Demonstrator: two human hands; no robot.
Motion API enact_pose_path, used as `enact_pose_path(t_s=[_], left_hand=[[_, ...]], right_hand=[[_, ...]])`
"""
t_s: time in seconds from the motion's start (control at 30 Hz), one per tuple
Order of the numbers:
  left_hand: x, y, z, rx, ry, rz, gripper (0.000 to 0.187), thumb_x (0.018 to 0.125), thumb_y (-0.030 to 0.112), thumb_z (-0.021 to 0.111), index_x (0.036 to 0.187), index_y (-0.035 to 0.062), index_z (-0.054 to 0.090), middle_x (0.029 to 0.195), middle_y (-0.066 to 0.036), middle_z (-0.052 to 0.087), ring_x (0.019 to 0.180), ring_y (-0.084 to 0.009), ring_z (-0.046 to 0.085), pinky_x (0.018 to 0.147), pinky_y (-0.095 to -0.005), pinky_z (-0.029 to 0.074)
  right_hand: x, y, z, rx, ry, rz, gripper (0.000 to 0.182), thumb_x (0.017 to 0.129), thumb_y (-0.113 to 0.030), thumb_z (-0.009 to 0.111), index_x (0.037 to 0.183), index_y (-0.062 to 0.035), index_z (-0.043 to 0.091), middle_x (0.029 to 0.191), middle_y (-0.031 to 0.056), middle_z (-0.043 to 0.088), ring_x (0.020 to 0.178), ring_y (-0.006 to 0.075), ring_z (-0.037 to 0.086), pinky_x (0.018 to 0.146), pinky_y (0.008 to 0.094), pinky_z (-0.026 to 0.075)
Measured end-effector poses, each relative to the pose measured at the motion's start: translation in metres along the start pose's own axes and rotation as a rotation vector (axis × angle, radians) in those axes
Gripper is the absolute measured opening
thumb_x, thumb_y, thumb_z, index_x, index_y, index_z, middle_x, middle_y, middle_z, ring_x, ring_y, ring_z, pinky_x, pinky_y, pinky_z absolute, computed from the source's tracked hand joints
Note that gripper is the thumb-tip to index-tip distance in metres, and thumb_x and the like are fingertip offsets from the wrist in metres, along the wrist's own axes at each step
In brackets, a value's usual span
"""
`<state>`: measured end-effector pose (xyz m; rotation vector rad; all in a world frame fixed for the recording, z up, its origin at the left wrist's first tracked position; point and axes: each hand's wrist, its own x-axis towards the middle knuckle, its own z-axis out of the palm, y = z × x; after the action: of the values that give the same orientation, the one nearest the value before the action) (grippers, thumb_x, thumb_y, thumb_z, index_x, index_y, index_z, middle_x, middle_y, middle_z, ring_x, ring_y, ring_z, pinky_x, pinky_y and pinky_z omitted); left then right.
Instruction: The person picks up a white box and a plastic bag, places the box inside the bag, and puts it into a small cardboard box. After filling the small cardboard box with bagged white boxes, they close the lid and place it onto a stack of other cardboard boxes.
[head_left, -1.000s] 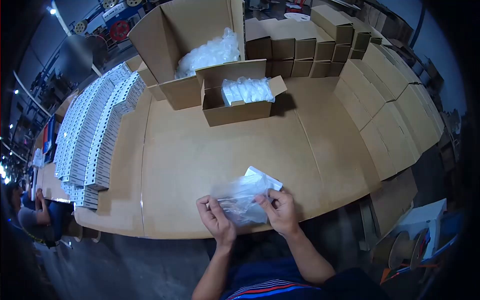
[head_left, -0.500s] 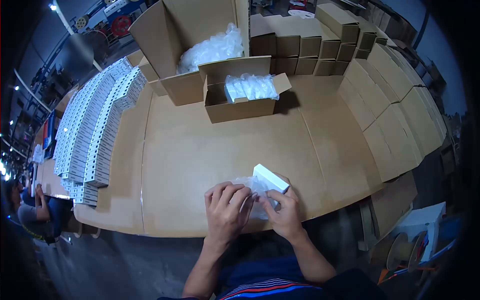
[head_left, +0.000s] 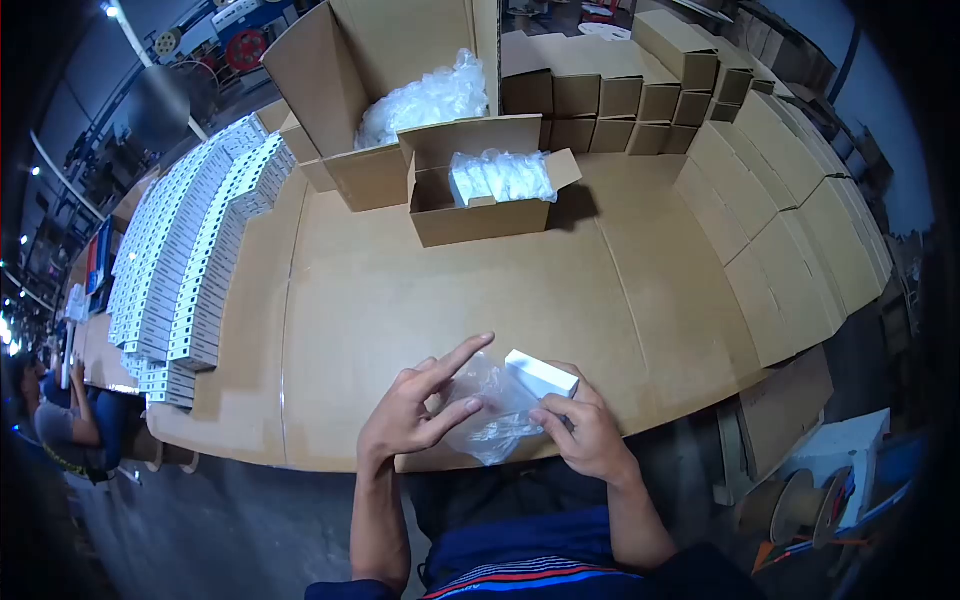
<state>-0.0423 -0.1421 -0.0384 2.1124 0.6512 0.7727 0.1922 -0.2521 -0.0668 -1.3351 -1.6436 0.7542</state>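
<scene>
My right hand [head_left: 592, 435] is closed on a small white box [head_left: 541, 375], thumb on the near side and fingers behind it. A clear plastic bag [head_left: 490, 425] hangs between my two hands, its right edge by my right thumb and against the box. On the bag's other side is my left hand [head_left: 410, 408], open, with index finger and thumb spread wide and their tips over the bag. Its other fingers are partly hidden behind. Both hands are above the front edge of the cardboard-covered table [head_left: 440, 300].
An opened carton [head_left: 470, 222] holds bagged white boxes [head_left: 503, 178]. Behind it, a taller carton [head_left: 365, 185] contains clear plastic bags [head_left: 428, 105]. Small white boxes [head_left: 190, 270] are stacked at the left; brown cartons [head_left: 785, 285] line the right and back. A person [head_left: 70, 420] sits far left.
My left hand has moved left and spread its index finger and thumb, away from my right hand. The bag shows wider between them. The white box has shifted slightly down.
</scene>
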Motion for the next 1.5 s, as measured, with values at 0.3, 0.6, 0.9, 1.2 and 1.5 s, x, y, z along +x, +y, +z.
enact_pose_path(t_s=[0.3,0.6,0.9,1.2,1.5], left_hand=[[-0.005,-0.010,0.016,-0.326,0.338,-0.127,0.036,0.098,-0.001,0.060,0.134,0.0010,0.062,0.067,-0.006,0.068,0.056,-0.0109,0.063,0.059,-0.0219,0.051],[-0.032,-0.034,0.065,-1.002,0.591,-0.278,0.085,0.087,0.029,0.083,0.152,-0.0008,0.035,0.143,-0.014,0.051,0.133,-0.0229,0.051,0.113,-0.0379,0.042],[-0.037,-0.020,0.080,-0.520,0.491,-0.290,0.067,0.078,-0.002,0.087,0.133,-0.0037,0.050,0.110,-0.012,0.070,0.101,-0.0192,0.070,0.089,-0.0323,0.058],[-0.041,-0.016,0.087,-0.368,0.449,-0.234,0.057,0.079,0.004,0.088,0.127,-0.0018,0.058,0.105,-0.012,0.075,0.100,-0.0173,0.072,0.088,-0.0329,0.059],[-0.045,-0.022,0.088,-0.399,0.430,-0.326,0.054,0.079,0.008,0.089,0.124,-0.0023,0.060,0.106,-0.014,0.075,0.100,-0.0193,0.072,0.088,-0.0340,0.059]], right_hand=[[0.001,-0.003,0.005,-0.091,-0.016,-0.060,0.012,0.092,-0.006,0.072,0.092,0.0052,0.069,0.132,0.0270,0.055,0.111,0.0399,0.063,0.093,0.0426,0.051],[0.004,0.006,0.020,-0.132,0.245,-0.104,0.011,0.090,-0.004,0.073,0.091,0.0055,0.068,0.133,0.0286,0.055,0.113,0.0397,0.062,0.095,0.0419,0.051],[0.001,0.009,0.005,0.064,0.147,-0.023,0.021,0.100,-0.011,0.055,0.103,0.0017,0.071,0.127,0.0210,0.063,0.114,0.0318,0.061,0.099,0.0370,0.047],[0.049,-0.023,-0.027,0.425,0.481,-0.256,0.053,0.094,0.009,0.065,0.137,-0.0014,0.036,0.117,0.0113,0.054,0.109,0.0165,0.059,0.094,0.0306,0.051],[0.060,-0.025,-0.008,0.550,0.203,-0.220,0.038,0.093,0.008,0.069,0.120,-0.0010,0.044,0.111,0.0098,0.053,0.104,0.0161,0.064,0.090,0.0304,0.058]])
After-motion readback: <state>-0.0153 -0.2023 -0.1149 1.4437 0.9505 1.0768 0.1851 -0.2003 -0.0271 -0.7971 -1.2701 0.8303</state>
